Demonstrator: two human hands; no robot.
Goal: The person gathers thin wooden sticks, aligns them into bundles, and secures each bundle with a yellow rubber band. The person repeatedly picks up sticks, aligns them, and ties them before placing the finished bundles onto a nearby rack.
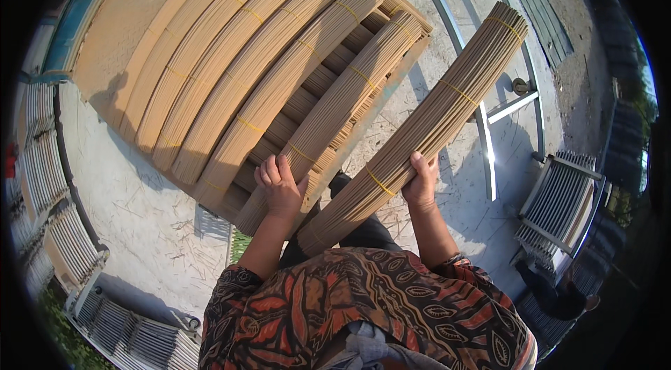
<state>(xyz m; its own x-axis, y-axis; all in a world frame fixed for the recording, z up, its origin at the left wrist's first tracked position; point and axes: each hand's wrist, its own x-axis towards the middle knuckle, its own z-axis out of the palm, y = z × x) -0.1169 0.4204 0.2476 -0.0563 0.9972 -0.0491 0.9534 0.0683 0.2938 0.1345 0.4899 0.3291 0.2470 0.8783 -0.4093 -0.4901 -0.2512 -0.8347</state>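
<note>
Right hand [421,180]: closed about the held bundle [419,125], thumb along its upper face; the other fingers pass beneath and are mostly hidden from you.

Held bundle: long, slim brown sticks bound by several yellow ties [458,92]. It slants from upper right of the frame to lower centre, clear of the stack. Your grip sits on its right edge, below mid-length; the greater part extends above your hand, while the lower end comes down in front of your patterned top [363,286].

Left hand [281,188]: fingers loosely bent, thumb apart, laid across the lower end of the outer bundle [351,94]; you cannot tell whether it pinches or merely rests.

Stack [241,76]: similar bundles side by side, upper left to centre. Between the outer bundle and its neighbour, a gap shows further sticks [318,81] beneath.

In the way: the held bundle crosses between your hands, covering part of your legs and the floor.

Surroundings: pale metal frame [514,107] with a caster [520,85], upper right; slatted rack [559,201], right; more racks [43,167], left; at lower right, seemingly a dark-clothed person [559,294], dim near the rim.
</note>
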